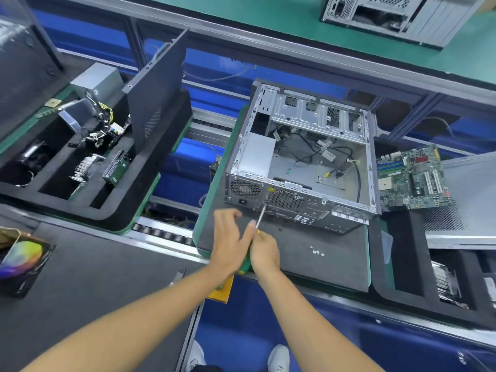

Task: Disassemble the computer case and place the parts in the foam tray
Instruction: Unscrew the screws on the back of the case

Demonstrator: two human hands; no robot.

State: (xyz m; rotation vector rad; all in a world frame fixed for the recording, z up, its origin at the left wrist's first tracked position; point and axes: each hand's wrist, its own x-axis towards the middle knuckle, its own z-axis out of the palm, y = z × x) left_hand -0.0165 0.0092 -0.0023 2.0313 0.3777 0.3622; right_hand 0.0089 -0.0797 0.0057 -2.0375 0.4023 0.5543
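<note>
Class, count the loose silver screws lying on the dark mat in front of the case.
4 small silver screws, clustered on the dark grey mat right of the hands; others may be hidden.

Colourful printed box (22, 260) at left; second computer chassis (397, 16) on far bench (268, 25).

The computer case (300, 162) lies on its side, open on top, with loose cables inside. The black foam tray (107, 210) with parts sits left of the case.

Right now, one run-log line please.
right hand grips screwdriver | left hand steadies it | tip at case rear | motherboard out
</note>
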